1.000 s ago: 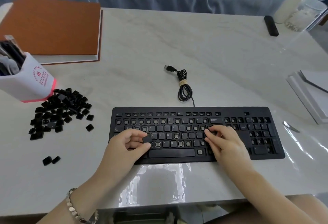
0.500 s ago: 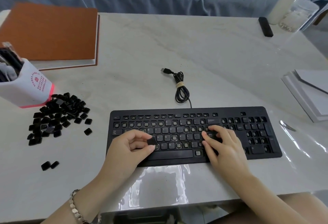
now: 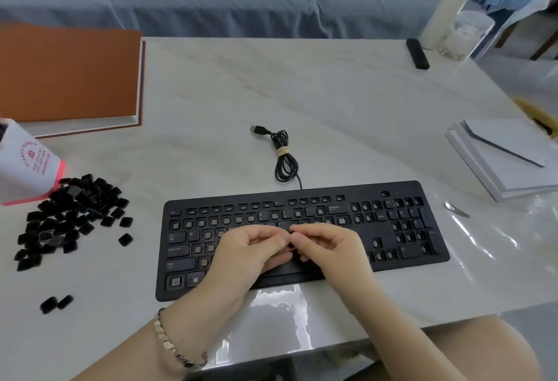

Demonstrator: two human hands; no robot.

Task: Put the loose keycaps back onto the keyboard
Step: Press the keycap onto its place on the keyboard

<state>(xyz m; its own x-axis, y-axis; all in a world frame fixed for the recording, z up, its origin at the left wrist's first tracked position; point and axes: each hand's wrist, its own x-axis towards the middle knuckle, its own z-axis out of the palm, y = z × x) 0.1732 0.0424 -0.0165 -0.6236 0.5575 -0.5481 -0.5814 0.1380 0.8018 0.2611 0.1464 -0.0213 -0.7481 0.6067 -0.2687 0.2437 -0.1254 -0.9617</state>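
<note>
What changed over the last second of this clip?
The right hand lifted off the keys and moved left; the left hand, holding the keycap, moved right to meet it over the keyboard. The keycap pile and cable stayed put.

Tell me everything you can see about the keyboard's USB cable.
The USB cable is thin and black, with a rubbery look. Most of it is bundled into a long loop, cinched near the top by a tan tie. Its plug lies unplugged, pointing left, on the pale marble-look table. The other end runs to the back edge of the black keyboard. Nothing else touches it.
</note>
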